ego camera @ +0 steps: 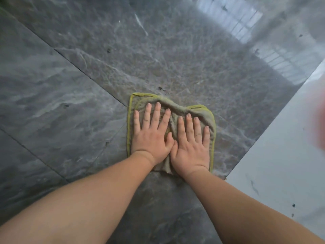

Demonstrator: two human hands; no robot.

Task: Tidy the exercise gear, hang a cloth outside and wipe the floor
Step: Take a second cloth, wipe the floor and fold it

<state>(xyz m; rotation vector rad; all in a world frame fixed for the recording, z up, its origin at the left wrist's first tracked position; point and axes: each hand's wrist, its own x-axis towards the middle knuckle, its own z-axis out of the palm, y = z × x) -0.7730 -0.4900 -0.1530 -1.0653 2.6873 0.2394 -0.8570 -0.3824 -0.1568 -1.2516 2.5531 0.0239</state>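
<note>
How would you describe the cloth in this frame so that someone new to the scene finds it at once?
Start from the dark grey marble floor, near where it meets the pale strip on the right. There the left hand and right hand press flat, side by side, on the cloth. It is grey-brown, rumpled, with a yellow-green hem, the only fabric in view.

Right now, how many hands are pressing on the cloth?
2. The left hand lies flat on the left half of the cloth, the right hand flat on its right half, thumbs touching.
</note>
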